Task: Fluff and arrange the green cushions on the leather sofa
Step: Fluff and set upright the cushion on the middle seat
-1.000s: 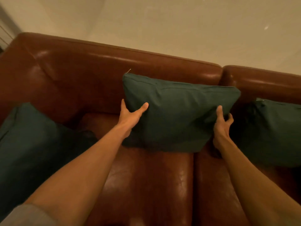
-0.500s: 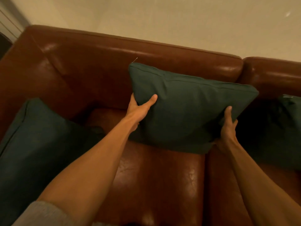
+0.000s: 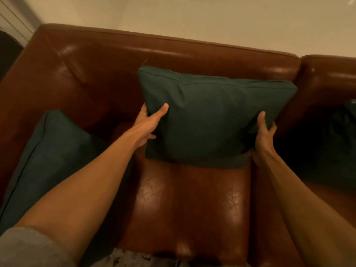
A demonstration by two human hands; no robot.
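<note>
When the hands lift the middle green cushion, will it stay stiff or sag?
Probably it sags: the middle cushion creases where the left hand and right hand pinch its sides. Likely light, being held by the edges alone. Standing on its lower edge against the sofa back, it may tip forward.

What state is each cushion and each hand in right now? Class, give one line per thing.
Middle green cushion: upright on the leather sofa seat, gripped at both side edges.
Left green cushion: leaning in the sofa's left corner, untouched.
Right green cushion: in shadow at the frame edge, untouched.
Left hand: grips the middle cushion's left edge, thumb in front.
Right hand: grips its right edge, thumb in front.
</note>
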